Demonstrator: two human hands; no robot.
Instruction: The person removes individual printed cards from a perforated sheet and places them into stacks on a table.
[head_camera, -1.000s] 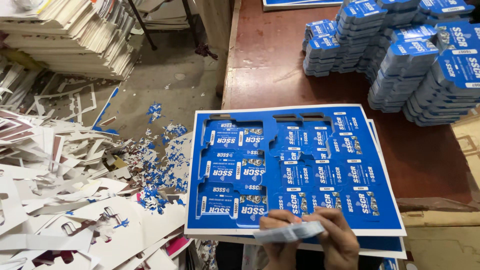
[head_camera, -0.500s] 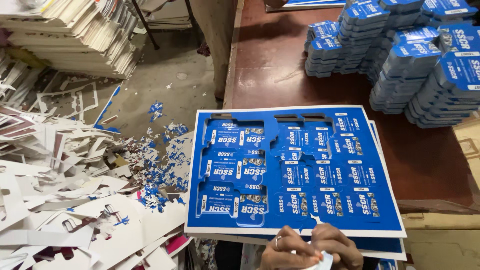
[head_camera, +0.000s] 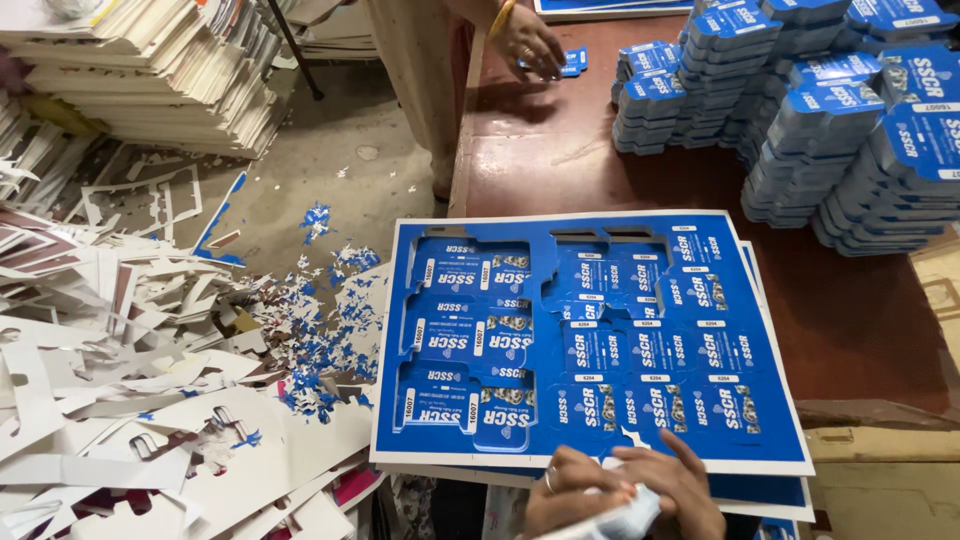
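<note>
A brown table carries stacks of blue cutouts and a blue sheet near its front edge. Just below it, the left hand and right hand curl their fingers closed around one cutout. White scraps cover the floor on the left. Another person's hand touches a small blue piece at the far edge.
</note>
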